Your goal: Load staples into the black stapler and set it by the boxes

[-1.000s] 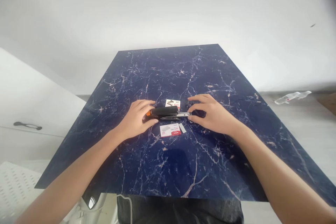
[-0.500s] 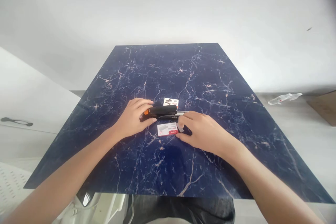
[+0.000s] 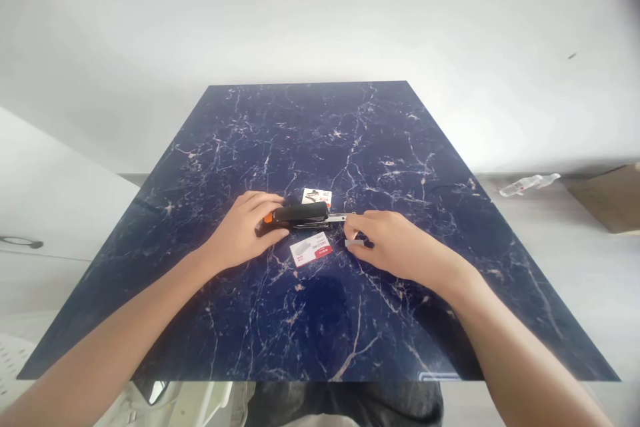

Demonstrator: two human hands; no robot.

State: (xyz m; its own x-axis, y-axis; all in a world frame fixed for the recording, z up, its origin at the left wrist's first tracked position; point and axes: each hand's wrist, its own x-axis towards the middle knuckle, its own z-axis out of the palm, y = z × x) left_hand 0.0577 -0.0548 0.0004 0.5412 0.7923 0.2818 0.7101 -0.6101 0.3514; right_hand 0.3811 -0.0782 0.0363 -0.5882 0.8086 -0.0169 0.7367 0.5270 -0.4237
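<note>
Stapler (image 3: 301,212) is held at nine o'clock by the left grip (image 3: 245,227); toward four, a grey strip (image 3: 355,243) is pinched by the right grip (image 3: 387,239).

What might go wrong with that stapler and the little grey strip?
The little grey strip is pinched between fingertips of the right hand, so it might slip or snap. Those fingers are close to the metal rail sticking out of the stapler, which might nip them. If the left hand at the stapler's other end shifts, the stapler could slide and bump the red-and-white box beside it.
</note>
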